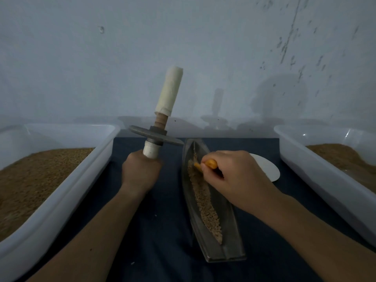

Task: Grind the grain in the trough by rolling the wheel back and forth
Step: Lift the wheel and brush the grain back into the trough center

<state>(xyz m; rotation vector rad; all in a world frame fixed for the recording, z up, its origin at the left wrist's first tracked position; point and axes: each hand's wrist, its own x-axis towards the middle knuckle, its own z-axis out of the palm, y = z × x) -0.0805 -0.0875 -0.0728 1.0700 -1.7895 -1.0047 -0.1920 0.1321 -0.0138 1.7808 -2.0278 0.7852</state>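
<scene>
We call this a makeshift grain-grinding bench; scuffed pale wall (183,37) behind; dark blue cloth (158,231) as tabletop; metal trough (230,231) between left tub (61,200) and right tub (325,180), both holding brown grain (30,180).

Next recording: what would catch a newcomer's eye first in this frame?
The grinding wheel stands out first: the left hand holds it upright off the table, just left of the trough, with its wrapped handle pointing up. Next, the right hand pinches a small orange tool down onto the grain inside the trough at centre. The left tub and right tub, both holding brown grain, flank the dark cloth.
</scene>
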